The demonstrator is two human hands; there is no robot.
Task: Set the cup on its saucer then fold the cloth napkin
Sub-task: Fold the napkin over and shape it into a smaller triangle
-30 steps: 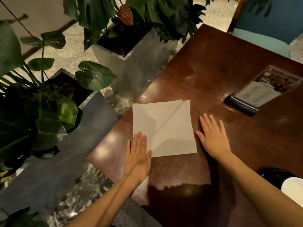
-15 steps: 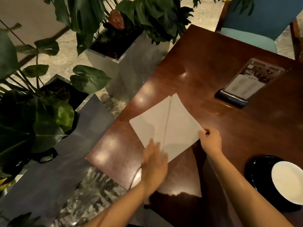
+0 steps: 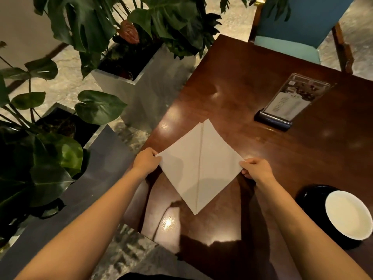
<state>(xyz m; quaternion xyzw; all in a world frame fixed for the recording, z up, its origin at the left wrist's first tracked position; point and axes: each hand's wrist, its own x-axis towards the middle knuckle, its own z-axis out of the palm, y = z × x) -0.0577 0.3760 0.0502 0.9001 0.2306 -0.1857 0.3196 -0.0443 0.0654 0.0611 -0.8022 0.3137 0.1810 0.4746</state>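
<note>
Our left hand (image 3: 146, 161) and right hand (image 3: 257, 170) each pinch a side corner of the napkin (image 3: 199, 168), lying diamond-wise on the table (image 3: 262, 81). Cup (image 3: 348, 214) sits on saucer (image 3: 310, 201) at right; menu stand (image 3: 290, 102) beyond.

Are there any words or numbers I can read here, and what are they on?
No text here can be read.
Menu stand: lines of small print on its white card, too small and blurred to read.
Napkin: plain, no writing.
Cup and saucer: no writing visible.
</note>
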